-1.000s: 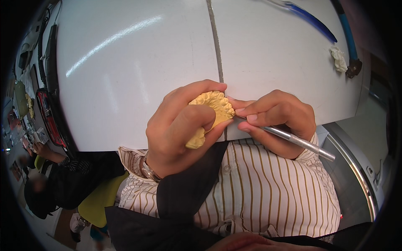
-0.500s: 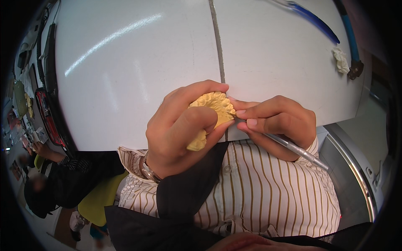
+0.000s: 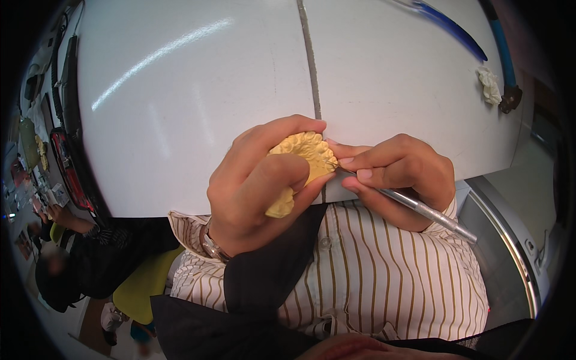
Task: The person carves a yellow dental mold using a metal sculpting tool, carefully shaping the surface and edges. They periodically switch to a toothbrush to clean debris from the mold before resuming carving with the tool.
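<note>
A yellow dental cast (image 3: 303, 146), with a curved row of moulded teeth, is gripped in my left hand (image 3: 243, 177) over the near edge of the table. The fingers wrap its far and near sides, and the thumb lies across it, hiding part of the arch. My right hand (image 3: 408, 174) pinches a slim metal carving tool (image 3: 429, 211) with a knurled handle slanting down to the right. Its thin tip touches the cast's inner side near the right-hand teeth. Fingertips of my right hand rest close against the cast's edge.
The white table (image 3: 198, 96) has a dark seam (image 3: 309, 57) running away from me. Far right lie a blue-handled brush (image 3: 453, 27), a crumpled white tissue (image 3: 489, 86) and a blue hammer-like tool (image 3: 504, 54). A red and black case (image 3: 71, 171) lines the left edge; another person (image 3: 90, 264) sits beyond.
The carving tool has shifted slightly, its handle end sliding a little right and down and its tip moving a bit on the cast. Both grips stay the same.
</note>
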A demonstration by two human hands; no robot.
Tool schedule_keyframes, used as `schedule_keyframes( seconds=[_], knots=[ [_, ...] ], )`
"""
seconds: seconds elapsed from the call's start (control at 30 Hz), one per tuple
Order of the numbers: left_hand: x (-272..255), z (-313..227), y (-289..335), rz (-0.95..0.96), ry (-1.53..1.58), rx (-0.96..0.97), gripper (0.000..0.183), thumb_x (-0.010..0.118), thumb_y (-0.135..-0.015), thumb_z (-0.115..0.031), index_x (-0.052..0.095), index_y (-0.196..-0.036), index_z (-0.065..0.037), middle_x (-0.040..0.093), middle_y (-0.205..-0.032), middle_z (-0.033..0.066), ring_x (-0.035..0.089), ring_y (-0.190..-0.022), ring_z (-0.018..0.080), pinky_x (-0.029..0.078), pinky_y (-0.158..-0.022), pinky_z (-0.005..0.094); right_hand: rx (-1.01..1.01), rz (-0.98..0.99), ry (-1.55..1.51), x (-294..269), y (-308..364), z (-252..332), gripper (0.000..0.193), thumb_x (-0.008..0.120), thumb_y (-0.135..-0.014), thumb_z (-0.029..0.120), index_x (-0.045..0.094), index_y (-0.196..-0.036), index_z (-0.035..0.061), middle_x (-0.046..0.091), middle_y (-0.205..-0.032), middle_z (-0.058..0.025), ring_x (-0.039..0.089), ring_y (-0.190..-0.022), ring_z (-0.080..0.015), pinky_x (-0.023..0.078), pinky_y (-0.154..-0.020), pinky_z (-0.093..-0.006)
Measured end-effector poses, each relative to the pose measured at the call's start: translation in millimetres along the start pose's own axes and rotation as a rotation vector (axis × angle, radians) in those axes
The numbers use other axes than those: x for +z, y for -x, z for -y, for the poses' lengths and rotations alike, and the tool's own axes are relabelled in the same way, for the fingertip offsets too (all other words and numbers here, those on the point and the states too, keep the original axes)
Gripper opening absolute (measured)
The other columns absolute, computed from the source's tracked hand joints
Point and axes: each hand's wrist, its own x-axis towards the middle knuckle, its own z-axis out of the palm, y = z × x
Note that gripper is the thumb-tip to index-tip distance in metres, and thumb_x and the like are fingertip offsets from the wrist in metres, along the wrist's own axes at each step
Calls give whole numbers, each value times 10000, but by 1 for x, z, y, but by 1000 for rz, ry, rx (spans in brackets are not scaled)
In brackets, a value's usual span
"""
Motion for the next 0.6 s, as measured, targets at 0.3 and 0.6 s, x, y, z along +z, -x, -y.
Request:
schedule_keyframes(
  seconds=[0.3, 0.6],
  knots=[
    [1, 0, 0, -6, -6, -14, 324, 831, -684, 10, 562, -848, -64, 677, -1143, 208, 683, -932, 317, 548, -755, 359, 18, 23, 27, 0, 0, 1, 202, 834, -749, -16, 640, -803, -3, 716, -837, -164, 752, -835, -265, 639, -747, -330],
    [1, 1, 0, -11, -20, 5, 326, 831, -680, 7, 559, -844, -67, 679, -1143, 204, 683, -922, 313, 547, -745, 358, 34, -24, -8, 2, 2, -1, 208, 847, -745, 7, 646, -797, 3, 718, -833, -157, 749, -816, -258, 629, -724, -319]
  ],
)
